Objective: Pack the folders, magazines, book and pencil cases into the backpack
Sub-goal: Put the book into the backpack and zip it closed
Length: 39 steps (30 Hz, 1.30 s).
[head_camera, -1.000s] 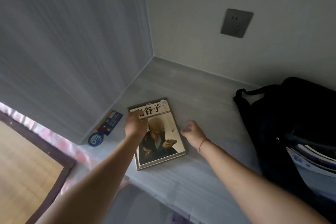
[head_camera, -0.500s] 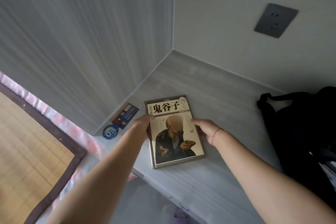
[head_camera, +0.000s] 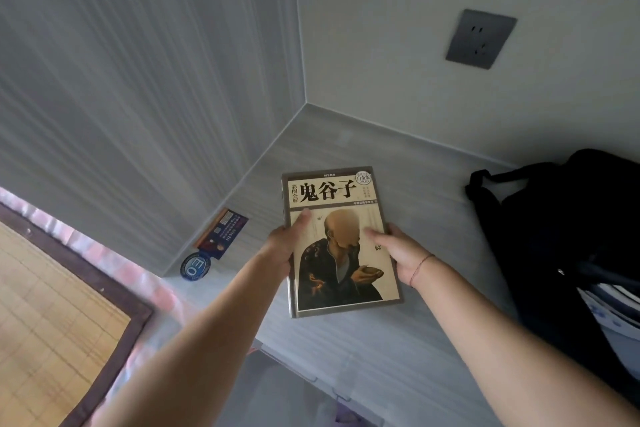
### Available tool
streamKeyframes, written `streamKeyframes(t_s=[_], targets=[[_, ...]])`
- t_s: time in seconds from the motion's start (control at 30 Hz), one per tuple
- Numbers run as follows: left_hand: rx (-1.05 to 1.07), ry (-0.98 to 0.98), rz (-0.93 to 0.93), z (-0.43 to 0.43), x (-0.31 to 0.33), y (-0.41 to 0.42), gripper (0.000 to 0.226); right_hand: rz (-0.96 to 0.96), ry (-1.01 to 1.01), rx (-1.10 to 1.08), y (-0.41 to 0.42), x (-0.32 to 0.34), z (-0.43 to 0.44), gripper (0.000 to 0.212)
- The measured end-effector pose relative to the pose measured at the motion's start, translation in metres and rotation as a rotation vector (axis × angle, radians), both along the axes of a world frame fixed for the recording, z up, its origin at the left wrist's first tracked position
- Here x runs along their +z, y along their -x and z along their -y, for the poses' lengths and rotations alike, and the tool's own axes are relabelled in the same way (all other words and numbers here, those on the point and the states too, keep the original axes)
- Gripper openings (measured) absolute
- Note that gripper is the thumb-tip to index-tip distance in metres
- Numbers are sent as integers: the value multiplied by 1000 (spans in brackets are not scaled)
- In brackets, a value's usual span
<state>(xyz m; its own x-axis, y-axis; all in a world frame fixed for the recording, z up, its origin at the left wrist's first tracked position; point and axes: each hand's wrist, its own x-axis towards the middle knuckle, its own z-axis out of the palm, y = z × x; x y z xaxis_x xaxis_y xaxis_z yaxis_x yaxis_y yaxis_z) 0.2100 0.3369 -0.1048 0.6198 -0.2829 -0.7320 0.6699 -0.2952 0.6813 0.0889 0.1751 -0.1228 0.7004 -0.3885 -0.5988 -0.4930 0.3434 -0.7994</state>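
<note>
A tan book with black Chinese characters and a robed figure on its cover is raised above the grey desk. My left hand grips its left edge, thumb on the cover. My right hand grips its right edge, with a thin red string on the wrist. The black backpack lies open at the right, and white and blue magazines or folders show inside its mouth.
A blue and orange sticker label and a round blue badge sit on the desk by the left wall panel. A dark wall socket is on the back wall. A bamboo mat with a brown border lies lower left.
Both hands have closed on the book's side edges and lifted it off the desk toward me. The view has shifted left, then back right, with the backpack's mouth in sight again.
</note>
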Motion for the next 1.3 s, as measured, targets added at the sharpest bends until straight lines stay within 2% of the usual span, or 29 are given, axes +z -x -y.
streamKeyframes(t_s=[0.1, 0.17, 0.27, 0.43, 0.53, 0.63, 0.73, 0.87, 1.03, 1.13, 1.17, 1.23, 1.3], targets=[[-45, 22, 46, 29, 17, 11, 47, 93, 68, -11, 28, 27, 23, 52], [-103, 26, 64, 55, 31, 24, 47, 155, 138, -48, 53, 50, 40, 46], [-228, 54, 88, 104, 54, 55, 47, 222, 201, -190, 99, 81, 67, 35], [-511, 52, 203, 197, 87, 127, 57, 221, 255, -444, 208, 105, 105, 36], [-750, 81, 432, 243, 93, 180, 59, 240, 246, -580, 278, 110, 117, 31], [-954, 189, 700, 272, 85, 224, 57, 195, 271, -701, 343, 112, 119, 25], [-1145, 167, 971, 291, 74, 259, 66, 123, 241, -773, 400, 106, 111, 23], [-1370, 105, 1113, 310, 57, 288, 69, 26, 196, -840, 457, 88, 93, 22], [-1365, 65, 1317, 321, 36, 290, 62, 19, 119, -826, 489, 60, 80, 40], [-1262, 58, 1358, 324, 33, 284, 35, 35, 80, -816, 494, 50, 79, 41], [-1257, 45, 1360, 324, 35, 282, 28, 44, 70, -810, 493, 48, 79, 49], [-1260, 15, 1317, 328, 39, 282, 20, 47, 71, -780, 490, 44, 82, 78], [-1193, 30, 1195, 332, 47, 282, 18, 51, 113, -732, 483, 43, 86, 90]])
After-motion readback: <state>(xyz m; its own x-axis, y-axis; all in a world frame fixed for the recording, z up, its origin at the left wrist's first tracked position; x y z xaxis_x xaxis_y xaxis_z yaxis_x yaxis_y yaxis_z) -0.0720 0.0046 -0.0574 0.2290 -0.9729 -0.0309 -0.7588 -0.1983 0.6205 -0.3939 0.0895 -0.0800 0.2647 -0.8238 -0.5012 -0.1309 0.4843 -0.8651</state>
